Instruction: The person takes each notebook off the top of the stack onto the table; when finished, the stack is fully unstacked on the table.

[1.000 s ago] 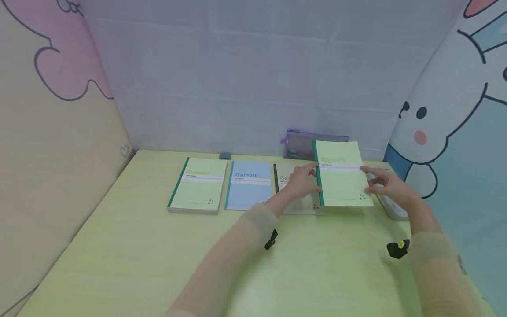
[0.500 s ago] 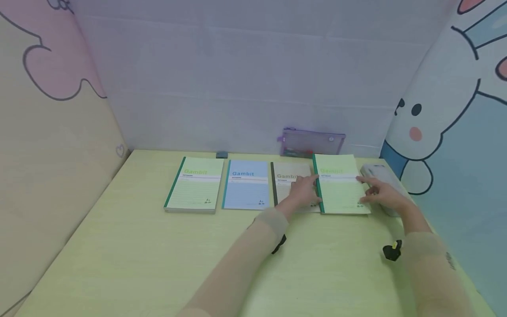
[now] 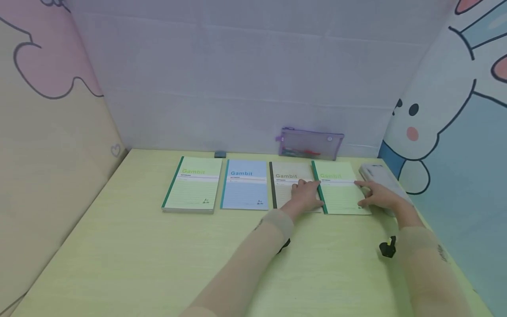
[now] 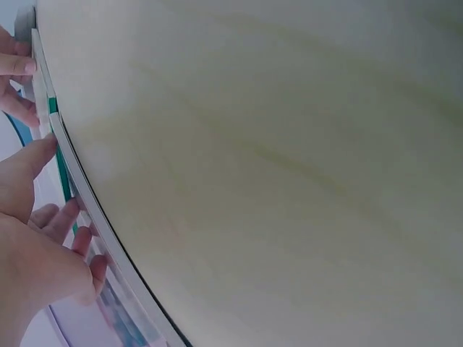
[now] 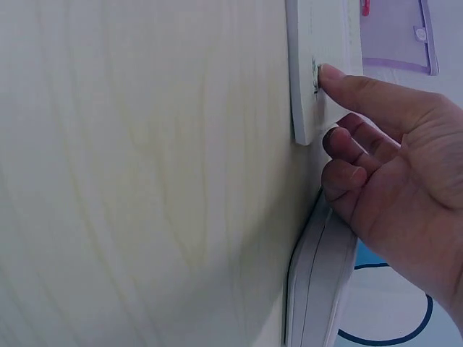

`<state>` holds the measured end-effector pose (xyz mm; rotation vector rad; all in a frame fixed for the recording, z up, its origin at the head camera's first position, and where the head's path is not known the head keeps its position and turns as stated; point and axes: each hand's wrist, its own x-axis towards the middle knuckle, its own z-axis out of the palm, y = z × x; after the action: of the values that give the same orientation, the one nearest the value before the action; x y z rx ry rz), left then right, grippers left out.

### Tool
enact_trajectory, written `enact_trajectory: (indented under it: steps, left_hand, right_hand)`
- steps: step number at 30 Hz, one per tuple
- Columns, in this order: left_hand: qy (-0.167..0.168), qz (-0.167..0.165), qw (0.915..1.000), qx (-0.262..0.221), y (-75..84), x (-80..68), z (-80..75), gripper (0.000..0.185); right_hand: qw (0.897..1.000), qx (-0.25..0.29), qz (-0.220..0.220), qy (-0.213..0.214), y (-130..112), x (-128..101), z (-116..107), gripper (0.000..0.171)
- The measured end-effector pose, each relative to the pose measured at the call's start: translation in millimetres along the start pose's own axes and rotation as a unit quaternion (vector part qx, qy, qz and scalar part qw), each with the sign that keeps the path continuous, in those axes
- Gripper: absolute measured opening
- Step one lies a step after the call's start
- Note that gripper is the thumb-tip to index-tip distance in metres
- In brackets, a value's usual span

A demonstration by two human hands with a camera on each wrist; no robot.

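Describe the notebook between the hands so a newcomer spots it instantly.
On the pale table, find the purple pouch at the back. In front, the rightmost notebook lies between the left hand and the right hand. Its light-green cover sets it apart from the adjacent grey notebook; the other green notebook is leftmost.

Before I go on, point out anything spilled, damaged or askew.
Nothing stands out: the left green notebook, blue notebook, gray notebook and right green notebook form a fairly even row, with no spill or damage visible.
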<state>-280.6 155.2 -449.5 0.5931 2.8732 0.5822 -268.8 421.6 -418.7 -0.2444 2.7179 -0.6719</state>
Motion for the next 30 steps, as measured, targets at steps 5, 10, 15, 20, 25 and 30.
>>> enact_trajectory:
  steps: [5,10,15,20,25,30]
  left_hand:
    - [0.009,0.004,0.9998,0.015,2.3,-1.7,-1.0,0.071]
    - [0.018,0.031,0.9994,-0.002,-0.4,-5.3,-7.9,0.073]
    - [0.028,0.076,0.9964,-0.025,-6.1,-11.5,-30.8,0.074]
    - [0.032,0.113,0.9927,-0.029,-19.6,-20.8,-60.7,0.074]
    - [0.037,0.134,0.9895,-0.04,-44.8,-33.2,-92.8,0.074]
    - [0.044,0.15,0.9859,-0.061,-77.3,-48.7,-121.2,0.075]
  right_hand:
    - [1.0,-0.006,0.001,-0.009,-2,5,0,0.082]
    - [1.0,-0.014,-0.014,-0.004,-13,7,-3,0.079]
    - [1.0,-0.026,-0.018,0.001,-37,6,-10,0.074]
    - [0.996,-0.048,-0.062,0.03,-70,6,-18,0.071]
    - [0.992,-0.073,-0.093,0.053,-109,9,-22,0.07]
    - [0.986,-0.087,-0.122,0.072,-146,14,-23,0.067]
